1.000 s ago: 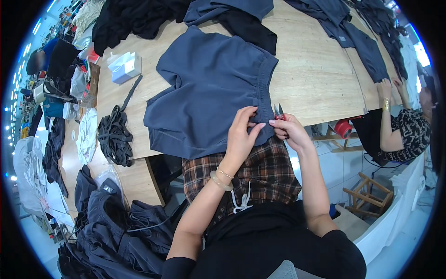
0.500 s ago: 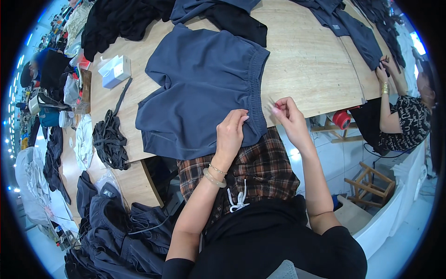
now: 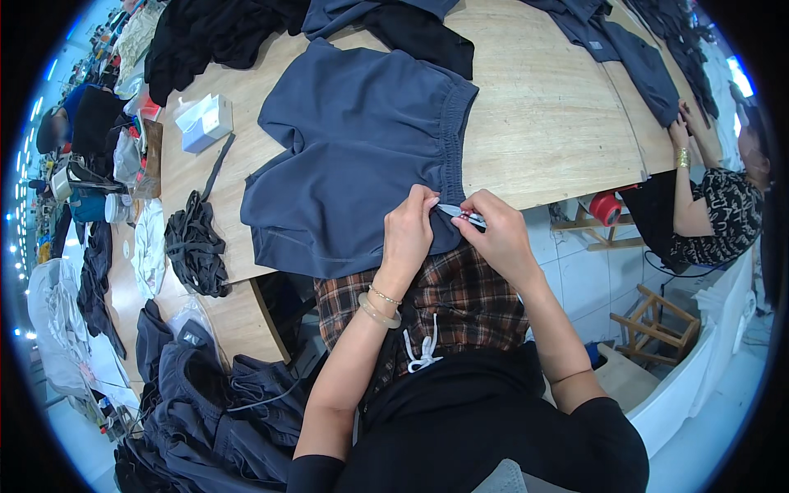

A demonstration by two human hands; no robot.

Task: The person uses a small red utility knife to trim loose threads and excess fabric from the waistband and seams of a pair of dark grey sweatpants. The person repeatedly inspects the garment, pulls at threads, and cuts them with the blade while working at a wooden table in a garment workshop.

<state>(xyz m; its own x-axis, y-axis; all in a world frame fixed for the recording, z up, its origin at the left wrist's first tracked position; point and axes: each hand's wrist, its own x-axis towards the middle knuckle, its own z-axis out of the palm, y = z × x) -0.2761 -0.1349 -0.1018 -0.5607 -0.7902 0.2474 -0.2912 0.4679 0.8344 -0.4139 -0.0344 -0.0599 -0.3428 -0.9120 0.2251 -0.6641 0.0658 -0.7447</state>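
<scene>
Dark blue-grey shorts [image 3: 353, 156] lie spread over the table edge, their gathered elastic waistband [image 3: 454, 135] toward the right. My left hand [image 3: 408, 230] pinches the fabric close to the lower end of the waistband. Facing it, my right hand [image 3: 501, 238] is closed around small silvery thread snips [image 3: 449, 211] with a bit of red on them. The tips of the snips point at my left fingertips, over the waistband. Whether a thread lies between the blades is too small to tell.
Dark tangled strips [image 3: 196, 246] and a tissue box [image 3: 205, 123] sit left on the wooden table [image 3: 542, 107]. Black garments [image 3: 222, 41] are heaped at the back. More dark garments [image 3: 197, 394] hang at lower left. Another person [image 3: 715, 205] handles clothing at the right, near a wooden stool [image 3: 655, 327].
My right hand has moved left with the thread snips, from beyond the waistband's edge to beside my left fingertips. My left hand keeps its pinch almost in place.
</scene>
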